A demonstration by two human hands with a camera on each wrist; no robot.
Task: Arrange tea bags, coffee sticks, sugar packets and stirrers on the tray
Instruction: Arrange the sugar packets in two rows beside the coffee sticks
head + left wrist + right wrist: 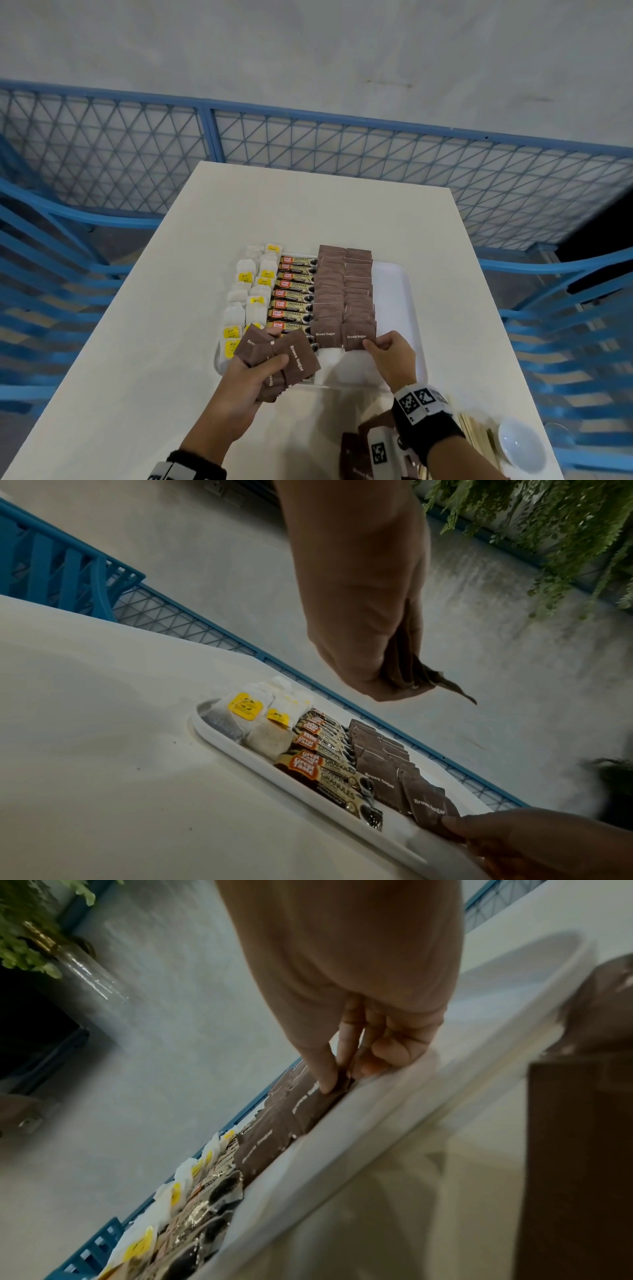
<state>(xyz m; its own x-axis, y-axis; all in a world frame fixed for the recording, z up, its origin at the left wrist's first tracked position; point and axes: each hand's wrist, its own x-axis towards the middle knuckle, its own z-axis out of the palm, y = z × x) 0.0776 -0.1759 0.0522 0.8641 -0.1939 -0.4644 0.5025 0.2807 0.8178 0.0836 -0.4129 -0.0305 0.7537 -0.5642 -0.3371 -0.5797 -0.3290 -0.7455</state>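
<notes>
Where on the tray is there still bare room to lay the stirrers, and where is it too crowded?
Free: the tray's right strip, between the sugar packet rows and the right rim. A smaller bare patch lies at the near edge, by the right hand. Crowded: the left and middle, packed with tea bags and coffee sticks.

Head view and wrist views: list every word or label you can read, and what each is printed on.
"Brown Sugar": brown sugar packets on the tray, and those in the left hand.
"Great Taste GRANULES": coffee sticks.
Yellow tea bag tags: print too small to read.
Wristband markers: square codes, no words.
</notes>
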